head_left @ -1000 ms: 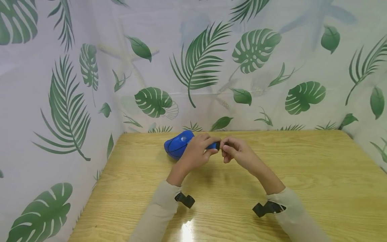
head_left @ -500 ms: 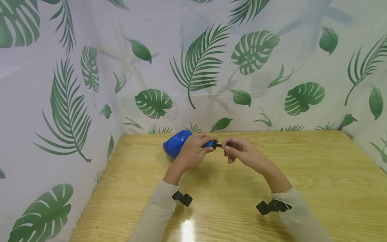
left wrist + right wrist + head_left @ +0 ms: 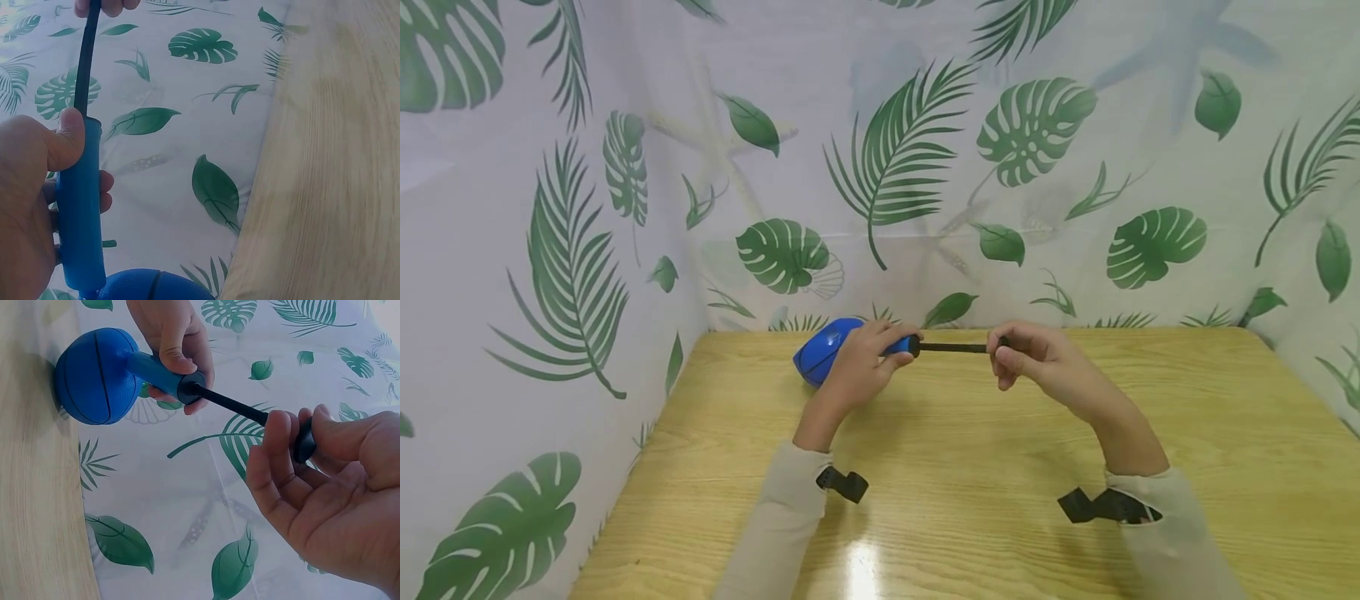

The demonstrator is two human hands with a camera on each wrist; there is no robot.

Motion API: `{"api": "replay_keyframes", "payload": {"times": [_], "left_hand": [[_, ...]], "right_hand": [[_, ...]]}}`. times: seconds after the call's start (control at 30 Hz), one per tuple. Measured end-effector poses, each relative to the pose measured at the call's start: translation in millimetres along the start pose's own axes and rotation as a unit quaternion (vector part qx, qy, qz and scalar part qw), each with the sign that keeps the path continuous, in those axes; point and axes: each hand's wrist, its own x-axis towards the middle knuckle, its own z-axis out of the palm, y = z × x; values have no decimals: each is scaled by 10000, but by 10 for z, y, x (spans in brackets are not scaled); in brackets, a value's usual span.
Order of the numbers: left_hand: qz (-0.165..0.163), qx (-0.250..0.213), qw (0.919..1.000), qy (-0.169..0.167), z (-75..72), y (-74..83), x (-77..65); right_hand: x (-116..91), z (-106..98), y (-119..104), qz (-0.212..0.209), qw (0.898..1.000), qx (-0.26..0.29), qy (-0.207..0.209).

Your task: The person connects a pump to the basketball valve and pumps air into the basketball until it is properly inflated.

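A blue hand pump joins a blue ball with black seam lines (image 3: pixel 822 357) at its left end. My left hand (image 3: pixel 856 367) wraps round the pump's blue barrel (image 3: pixel 81 206), with the thumb lying along it near the black cap. Out of that cap runs a long stretch of thin black rod (image 3: pixel 953 347). My right hand (image 3: pixel 1048 367) pinches the round black handle (image 3: pixel 305 442) at the rod's far end between thumb and fingers. In the right wrist view the ball looks rounded, its surface smooth. The joint between pump and ball shows at the bottom of the left wrist view.
A wood-grain table (image 3: pixel 955 500) lies below both hands. A white cloth with green leaf prints (image 3: pixel 895 167) hangs behind the table and along its left side. Black camera mounts (image 3: pixel 1108 505) sit on both wrists, over light sleeves.
My right hand has drawn the handle away to the right, so the black rod shows far longer. My left hand, with the pump and ball, has shifted slightly left.
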Motion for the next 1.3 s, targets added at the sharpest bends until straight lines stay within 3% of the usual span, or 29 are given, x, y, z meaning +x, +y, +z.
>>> {"api": "replay_keyframes", "payload": {"times": [0.3,0.77,1.3], "left_hand": [[217,0,9998,-15,107,84,23],[725,396,9966,-31,235,170,13],[590,-133,9976,-329,130,155,5]], "right_hand": [[24,85,-18,161,9991,6,380],[205,534,238,987,9938,216,466],[180,440,220,539,9983,190,-89]]}}
